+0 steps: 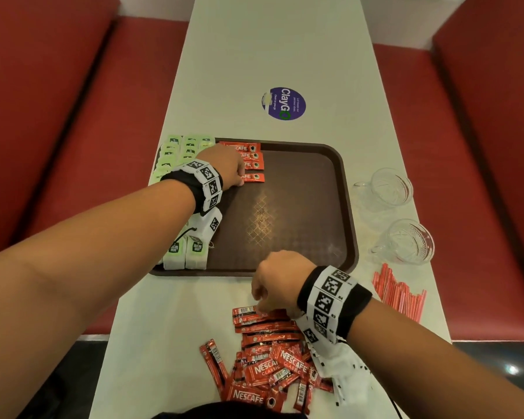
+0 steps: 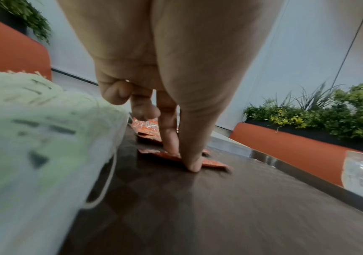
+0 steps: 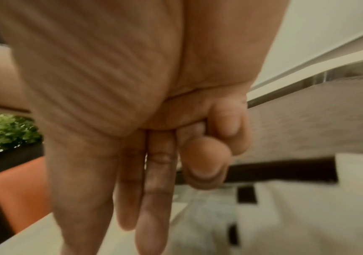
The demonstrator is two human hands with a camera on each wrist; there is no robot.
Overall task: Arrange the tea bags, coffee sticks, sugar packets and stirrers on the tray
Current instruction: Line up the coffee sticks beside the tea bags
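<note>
Coffee sticks lie in a short column at the upper left of the brown tray, just right of the green tea bags that run down the tray's left edge. We judge the column layout deliberate: each kind gets its own lane, so the counts stay readable and room remains for the other items.

The fourth stick sits slightly below the other three. Our left hand presses on its near end with straight thumb and forefinger, the other fingers curled away; we judge this a squaring-up of the stick against its neighbours, not a grip.

Our right hand hangs over the loose pile of sticks on the table at the lower centre of the frame, fingers pointing down and relaxed. They are at the pile's top edge, and we see nothing held.

Red stirrers wait off the tray at the lower right, below two glass cups.

Legible text: "NESCAFE" on the placed sticks, "NESCAFE CLASSIC" on the pile, "McCoy teas" on the lower tea bags. A round blue sticker above the tray reads "ClayGO". We see no sugar packets.
</note>
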